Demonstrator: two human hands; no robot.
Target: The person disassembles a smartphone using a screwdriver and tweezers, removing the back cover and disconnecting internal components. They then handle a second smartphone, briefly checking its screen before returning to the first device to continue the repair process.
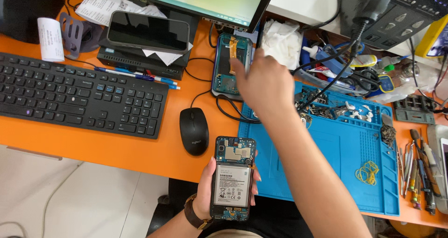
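Left hand (207,191): an opened phone (233,177) with its back cover off is gripped, fingers wrapped round both edges, battery and circuit board facing up, held over the desk's near edge.
Mouse (194,130): a black mouse is seen just beyond the held phone, on the orange desk (116,149).
Blue mat (336,154): laid to the right, with 1 bundle of yellow rubber bands (367,171) on it.
Right hand (266,86): stretched forward, fingers loosely spread, the fingertips resting on a 2nd opened phone (229,65) below the monitor (205,0).
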